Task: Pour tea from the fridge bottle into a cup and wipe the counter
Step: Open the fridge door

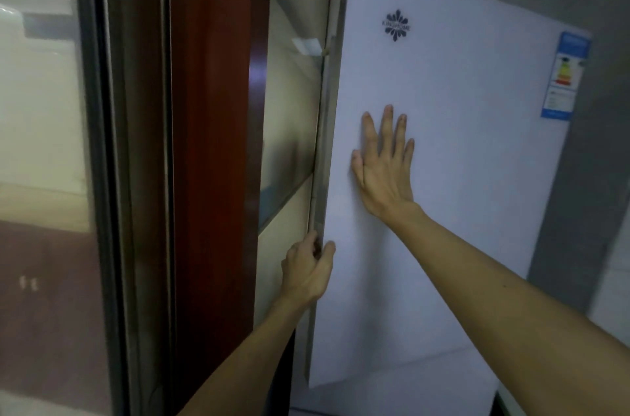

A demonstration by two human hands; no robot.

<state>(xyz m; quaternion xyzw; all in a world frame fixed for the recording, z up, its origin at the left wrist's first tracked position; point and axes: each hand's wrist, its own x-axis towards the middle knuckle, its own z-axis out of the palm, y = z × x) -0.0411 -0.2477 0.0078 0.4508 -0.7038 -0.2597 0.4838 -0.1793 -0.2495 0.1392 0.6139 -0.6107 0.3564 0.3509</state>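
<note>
Right hand point(385, 166) flat, left hand point(308, 267) curled.

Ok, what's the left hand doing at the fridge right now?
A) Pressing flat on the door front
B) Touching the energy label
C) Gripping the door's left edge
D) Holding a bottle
C: the left hand curls around the left edge of the fridge door, while the right hand lies flat on the door front.
</note>
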